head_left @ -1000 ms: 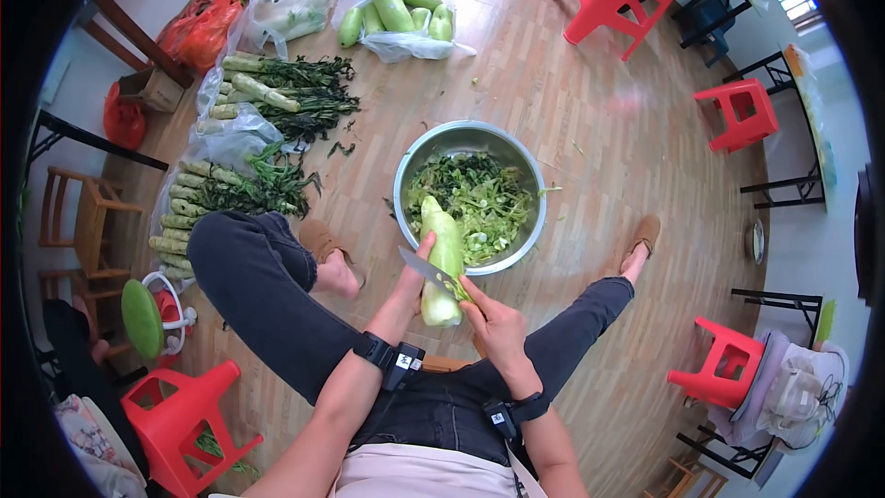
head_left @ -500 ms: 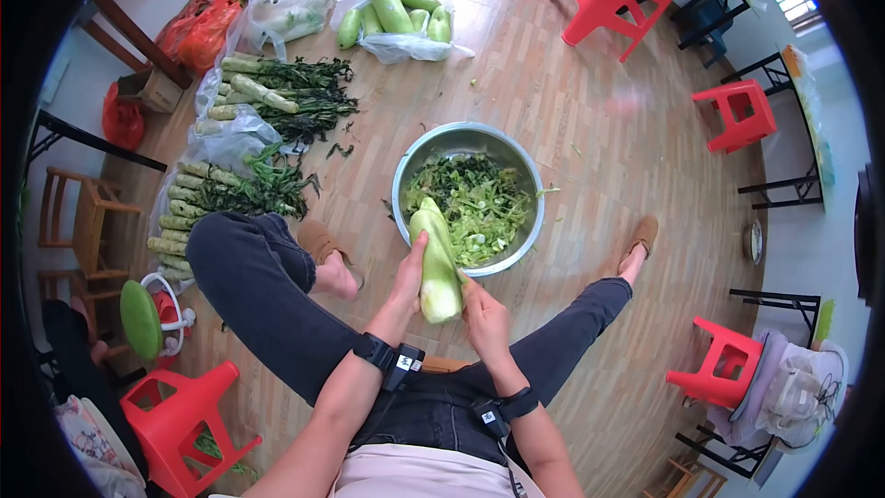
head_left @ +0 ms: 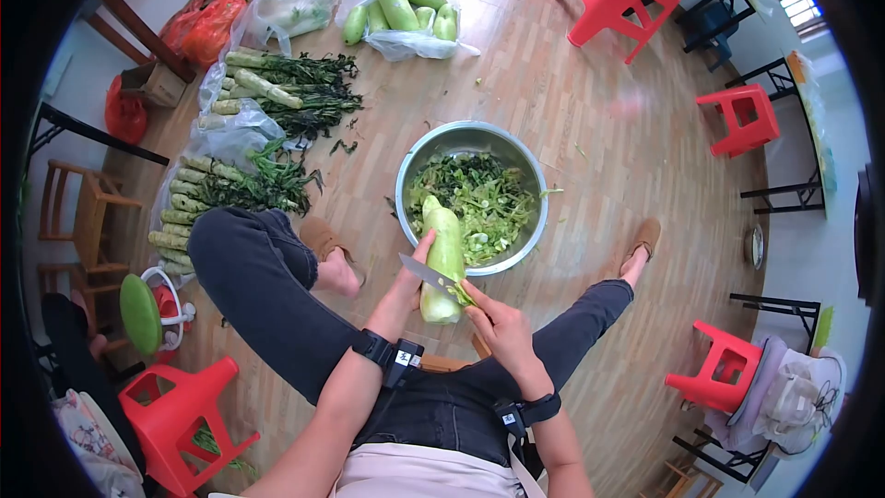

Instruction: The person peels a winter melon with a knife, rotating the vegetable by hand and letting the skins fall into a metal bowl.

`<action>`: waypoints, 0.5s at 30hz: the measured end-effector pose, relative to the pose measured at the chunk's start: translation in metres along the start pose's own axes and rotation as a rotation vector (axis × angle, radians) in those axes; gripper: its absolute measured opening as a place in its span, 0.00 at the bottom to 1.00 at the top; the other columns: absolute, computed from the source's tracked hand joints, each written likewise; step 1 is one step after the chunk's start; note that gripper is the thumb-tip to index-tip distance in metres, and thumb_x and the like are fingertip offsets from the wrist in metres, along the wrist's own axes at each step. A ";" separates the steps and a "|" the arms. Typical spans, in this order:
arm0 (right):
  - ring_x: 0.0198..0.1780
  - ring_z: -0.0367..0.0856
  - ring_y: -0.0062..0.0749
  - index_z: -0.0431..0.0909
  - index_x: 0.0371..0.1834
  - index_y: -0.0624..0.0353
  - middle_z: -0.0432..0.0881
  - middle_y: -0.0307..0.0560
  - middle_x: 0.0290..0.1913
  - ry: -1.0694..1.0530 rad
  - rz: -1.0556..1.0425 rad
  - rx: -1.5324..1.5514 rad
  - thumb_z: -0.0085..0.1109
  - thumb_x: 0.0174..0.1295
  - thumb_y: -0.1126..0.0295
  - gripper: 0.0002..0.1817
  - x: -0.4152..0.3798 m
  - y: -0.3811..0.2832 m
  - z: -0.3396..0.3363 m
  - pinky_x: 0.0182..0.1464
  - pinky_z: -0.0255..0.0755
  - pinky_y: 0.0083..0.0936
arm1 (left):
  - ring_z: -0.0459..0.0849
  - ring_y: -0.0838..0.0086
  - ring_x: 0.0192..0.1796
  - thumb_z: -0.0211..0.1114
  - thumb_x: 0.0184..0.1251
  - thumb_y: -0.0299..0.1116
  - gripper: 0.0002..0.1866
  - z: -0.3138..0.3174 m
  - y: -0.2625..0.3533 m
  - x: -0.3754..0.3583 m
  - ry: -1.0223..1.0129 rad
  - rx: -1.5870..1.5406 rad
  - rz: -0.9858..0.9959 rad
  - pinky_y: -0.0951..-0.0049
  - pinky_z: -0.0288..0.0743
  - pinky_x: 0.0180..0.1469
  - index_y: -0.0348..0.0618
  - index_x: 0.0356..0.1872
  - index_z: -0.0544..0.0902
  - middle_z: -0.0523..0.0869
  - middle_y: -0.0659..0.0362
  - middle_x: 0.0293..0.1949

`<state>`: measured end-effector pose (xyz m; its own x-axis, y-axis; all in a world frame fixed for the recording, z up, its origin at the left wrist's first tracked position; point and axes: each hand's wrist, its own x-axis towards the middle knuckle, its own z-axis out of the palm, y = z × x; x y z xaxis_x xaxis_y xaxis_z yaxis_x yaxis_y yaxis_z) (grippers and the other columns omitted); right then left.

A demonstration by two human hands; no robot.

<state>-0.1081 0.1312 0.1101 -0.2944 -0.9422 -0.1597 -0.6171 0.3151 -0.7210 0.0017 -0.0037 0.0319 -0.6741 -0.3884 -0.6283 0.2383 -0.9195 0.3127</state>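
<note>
My left hand (head_left: 406,284) is wrapped around a thick, peeled, pale green celtuce stem (head_left: 447,242), tilted with its far end over the bowl's near rim. My right hand (head_left: 505,327) grips a knife (head_left: 426,273), whose blade lies across the stem's near half and points left. Green peel bits (head_left: 461,293) cling to the blade near my fingers. Beyond my hands a steel bowl (head_left: 540,221) on the floor holds pale green peelings and dark leaves (head_left: 484,203). The knife's handle is hidden in my right hand.
Unpeeled leafy celtuce (head_left: 253,92) lies on plastic at the left. Smooth green stems or gourds (head_left: 395,2) rest on a plastic bag farther back. Red stools (head_left: 184,420) stand around, with tables along the right wall. My legs flank the bowl.
My right hand has turned and moved slightly right, bringing the knife blade into view across the stem with peel on it. The left hand still holds the celtuce.
</note>
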 end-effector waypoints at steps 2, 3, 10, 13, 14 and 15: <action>0.22 0.77 0.35 0.72 0.57 0.36 0.77 0.42 0.20 0.003 -0.064 -0.093 0.54 0.59 0.57 0.20 0.002 0.002 -0.002 0.25 0.70 0.28 | 0.82 0.67 0.35 0.49 0.63 0.58 0.31 -0.001 -0.001 0.000 -0.026 -0.009 -0.024 0.68 0.78 0.38 0.40 0.54 0.68 0.80 0.51 0.36; 0.22 0.77 0.35 0.72 0.57 0.36 0.77 0.42 0.20 0.007 -0.062 -0.094 0.54 0.59 0.57 0.20 0.003 0.002 -0.003 0.25 0.70 0.28 | 0.82 0.67 0.35 0.49 0.64 0.57 0.30 -0.002 -0.003 0.001 -0.011 -0.017 -0.027 0.68 0.78 0.37 0.40 0.53 0.69 0.80 0.51 0.36; 0.20 0.76 0.33 0.71 0.57 0.36 0.75 0.41 0.19 -0.012 -0.093 -0.130 0.53 0.59 0.55 0.21 0.002 0.000 -0.006 0.24 0.70 0.27 | 0.82 0.67 0.34 0.50 0.63 0.57 0.29 -0.006 -0.003 0.001 0.002 0.018 -0.047 0.68 0.78 0.36 0.41 0.52 0.71 0.81 0.52 0.35; 0.20 0.76 0.33 0.71 0.57 0.36 0.74 0.41 0.18 -0.011 -0.091 -0.155 0.53 0.59 0.55 0.21 0.000 0.004 -0.009 0.23 0.69 0.27 | 0.82 0.67 0.34 0.50 0.63 0.58 0.29 -0.006 -0.007 0.004 0.048 -0.005 -0.067 0.68 0.78 0.36 0.41 0.52 0.71 0.81 0.52 0.35; 0.19 0.76 0.33 0.71 0.57 0.36 0.74 0.41 0.18 -0.012 -0.104 -0.162 0.53 0.59 0.55 0.21 0.001 0.004 -0.008 0.23 0.69 0.27 | 0.82 0.67 0.34 0.50 0.63 0.58 0.29 -0.006 -0.007 0.005 0.048 -0.005 -0.067 0.68 0.78 0.36 0.41 0.52 0.71 0.81 0.52 0.35; 0.19 0.76 0.33 0.71 0.57 0.36 0.74 0.41 0.18 -0.014 -0.106 -0.160 0.53 0.59 0.55 0.21 0.000 0.004 -0.007 0.23 0.69 0.27 | 0.82 0.67 0.34 0.49 0.63 0.58 0.30 -0.008 -0.008 0.005 0.024 0.003 -0.051 0.67 0.78 0.36 0.41 0.52 0.71 0.81 0.52 0.35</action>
<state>-0.1162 0.1330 0.1122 -0.2122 -0.9722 -0.0989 -0.7525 0.2271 -0.6182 0.0015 0.0013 0.0206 -0.6686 -0.3425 -0.6601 0.2019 -0.9379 0.2821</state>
